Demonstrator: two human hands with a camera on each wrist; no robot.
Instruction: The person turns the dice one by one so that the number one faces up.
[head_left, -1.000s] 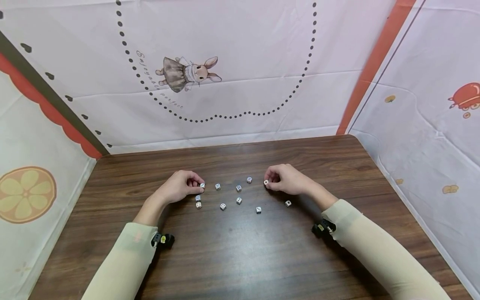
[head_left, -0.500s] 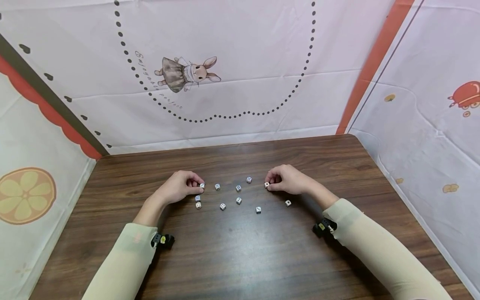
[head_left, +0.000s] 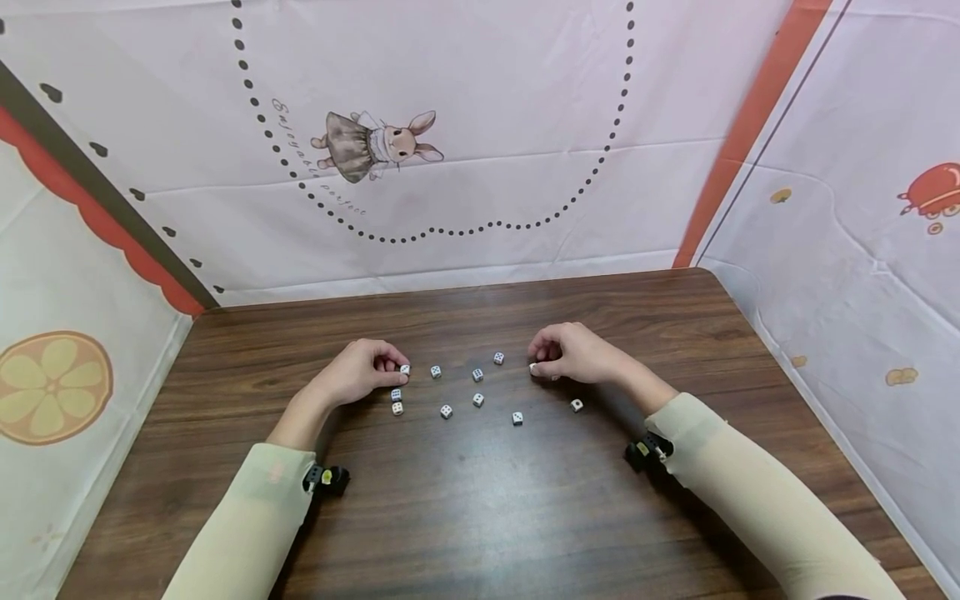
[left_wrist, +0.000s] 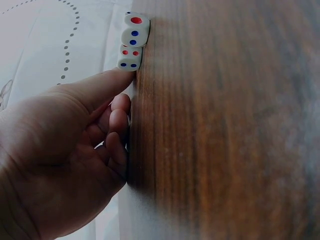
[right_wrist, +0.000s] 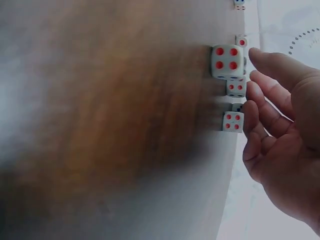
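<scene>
At the left of a loose group of small white dice, my left hand (head_left: 365,368) pinches a die (head_left: 405,370) between thumb and fingertips, low at the tabletop. Just in front of that hand stand two more dice, a nearer die (left_wrist: 136,30) overlapping a second die (left_wrist: 130,58) in the left wrist view; the pinched one is hidden there. My right hand (head_left: 573,354) has thumb and curled fingers around another die (head_left: 533,369), which the thumb partly covers. In the right wrist view, a die with four red dots (right_wrist: 227,61) appears large beside the thumb.
Between the hands lie several loose dice, including a die at the back (head_left: 498,358) and a die at the front (head_left: 517,418). One die (head_left: 577,406) lies below the right hand. The brown wooden table (head_left: 480,517) meets a printed cloth wall (head_left: 510,192) behind.
The die at my right fingertips has shifted slightly, and its red-dot face is now hidden behind the thumb. My left hand and the other dice stay put.
</scene>
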